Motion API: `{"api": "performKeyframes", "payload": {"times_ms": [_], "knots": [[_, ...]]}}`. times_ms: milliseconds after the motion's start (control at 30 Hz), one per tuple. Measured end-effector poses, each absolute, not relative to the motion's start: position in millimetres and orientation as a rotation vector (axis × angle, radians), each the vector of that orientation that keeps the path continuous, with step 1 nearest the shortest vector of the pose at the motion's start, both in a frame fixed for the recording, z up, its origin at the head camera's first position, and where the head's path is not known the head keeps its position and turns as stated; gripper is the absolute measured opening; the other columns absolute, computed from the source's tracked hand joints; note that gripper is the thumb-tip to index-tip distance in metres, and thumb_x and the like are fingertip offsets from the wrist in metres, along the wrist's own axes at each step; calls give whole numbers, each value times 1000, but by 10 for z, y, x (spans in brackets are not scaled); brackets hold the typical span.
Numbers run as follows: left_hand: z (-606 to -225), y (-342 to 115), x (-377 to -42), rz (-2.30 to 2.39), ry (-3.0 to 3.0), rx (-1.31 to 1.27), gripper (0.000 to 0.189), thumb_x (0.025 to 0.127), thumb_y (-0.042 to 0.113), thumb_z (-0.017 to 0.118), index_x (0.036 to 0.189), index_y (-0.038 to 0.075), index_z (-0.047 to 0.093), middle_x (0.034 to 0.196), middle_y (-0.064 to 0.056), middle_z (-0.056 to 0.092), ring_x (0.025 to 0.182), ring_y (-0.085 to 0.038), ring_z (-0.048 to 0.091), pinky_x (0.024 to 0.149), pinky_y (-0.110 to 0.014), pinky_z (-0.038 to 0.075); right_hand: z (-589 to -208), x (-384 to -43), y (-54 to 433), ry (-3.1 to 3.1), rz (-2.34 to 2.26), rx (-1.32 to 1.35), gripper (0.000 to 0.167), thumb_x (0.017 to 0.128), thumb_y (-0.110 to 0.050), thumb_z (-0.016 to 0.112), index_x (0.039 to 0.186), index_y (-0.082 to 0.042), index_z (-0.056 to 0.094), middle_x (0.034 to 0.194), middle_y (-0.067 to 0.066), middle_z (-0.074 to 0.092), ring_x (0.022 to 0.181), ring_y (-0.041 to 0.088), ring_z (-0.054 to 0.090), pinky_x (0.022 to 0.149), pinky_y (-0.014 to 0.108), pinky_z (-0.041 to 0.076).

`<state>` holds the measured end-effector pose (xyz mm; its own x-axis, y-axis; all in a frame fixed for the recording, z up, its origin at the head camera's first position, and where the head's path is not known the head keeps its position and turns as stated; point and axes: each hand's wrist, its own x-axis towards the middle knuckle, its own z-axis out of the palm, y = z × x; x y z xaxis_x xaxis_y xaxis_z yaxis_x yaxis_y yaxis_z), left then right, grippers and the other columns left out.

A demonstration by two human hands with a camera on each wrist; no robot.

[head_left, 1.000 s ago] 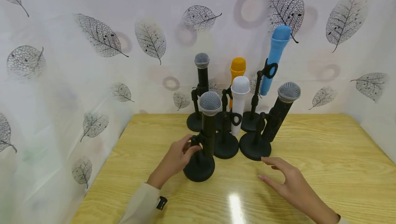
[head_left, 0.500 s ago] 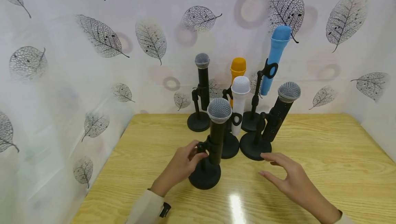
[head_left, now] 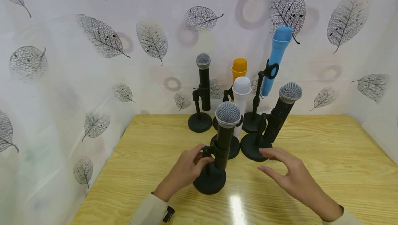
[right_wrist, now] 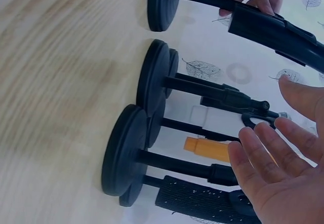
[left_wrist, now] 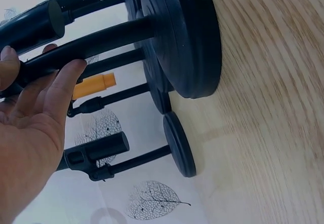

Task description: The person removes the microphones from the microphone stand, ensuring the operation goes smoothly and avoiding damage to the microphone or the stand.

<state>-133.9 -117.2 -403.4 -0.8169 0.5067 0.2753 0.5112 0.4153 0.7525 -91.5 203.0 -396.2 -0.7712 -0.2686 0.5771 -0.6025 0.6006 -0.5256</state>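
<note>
My left hand [head_left: 189, 169] grips the upright of a desktop microphone stand [head_left: 209, 180], with fingers and thumb round its black post in the left wrist view. A black microphone [head_left: 225, 138] with a silver mesh head sits in that stand's clip, leaning right. My right hand [head_left: 292, 175] holds nothing; its thumb and fingers are spread apart. Its fingertips are at the front of the base of another stand [head_left: 256, 147], which carries a speckled black microphone [head_left: 281, 114]. The right wrist view shows the right palm [right_wrist: 288, 193] facing the row of stands.
Behind are a white microphone [head_left: 240, 97], an orange microphone [head_left: 239, 68] and a tall blue microphone [head_left: 278, 56], on stands set close together. Another black microphone [head_left: 204, 83] stands at the back left. The wooden table [head_left: 335, 149] meets a leaf-patterned cloth [head_left: 149, 87].
My left hand has brought the gripped stand and its microphone rightward and nearer to me, so it now overlaps the white microphone's stand. The right hand has barely shifted.
</note>
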Motion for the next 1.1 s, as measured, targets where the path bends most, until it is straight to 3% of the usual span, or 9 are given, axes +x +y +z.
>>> {"api": "performKeyframes", "payload": {"times_ms": [100,267,400,567,800,900,1100], "knots": [[-4025,-1141,-1327,-1410,-2638,-962,18,102,24,61,116,12,60,84,-5,72,61,-1,50,60,-20,46,-3924,-910,2014,-2401,1029,680,53,75,-3,89,123,-15,71,115,-2,71,96,12,68,86,9,48],[-4035,-1095,-1306,-1421,-2633,-976,20,102,26,62,117,13,61,70,0,62,56,1,40,54,-18,38,-3868,-904,1984,-2399,1024,674,53,76,-4,89,124,-15,70,115,0,71,96,12,68,86,10,49],[-4058,-1062,-1290,-1445,-2618,-992,21,102,27,61,117,13,61,72,1,64,55,2,39,53,-17,37,-3829,-909,1961,-2376,1032,694,53,75,-4,89,124,-15,70,114,-2,71,96,10,67,86,11,49],[-4081,-1018,-1266,-1490,-2584,-1012,21,102,25,62,119,13,61,90,-5,75,60,0,52,57,-17,43,-3780,-920,1936,-2374,1045,713,51,78,-6,88,125,-15,70,116,-4,70,96,9,65,86,10,48],[-4081,-912,-1243,-1457,-2574,-1039,22,103,28,61,119,14,60,77,-6,70,56,3,41,54,-15,37,-3686,-929,1908,-2417,1079,715,49,83,-9,84,129,-11,67,120,1,71,104,14,67,88,9,47],[-4076,-875,-1238,-1443,-2571,-1031,22,102,28,62,118,14,61,85,-4,73,62,4,51,59,-14,44,-3647,-934,1890,-2419,1103,728,50,85,-8,83,131,-8,65,121,2,70,105,15,67,89,10,48],[-4070,-817,-1224,-1431,-2571,-1032,23,101,31,63,117,14,61,77,-1,68,59,3,47,57,-14,43,-3581,-935,1846,-2416,1129,720,49,86,-8,82,132,-7,64,119,1,70,104,16,68,87,14,51]]}}
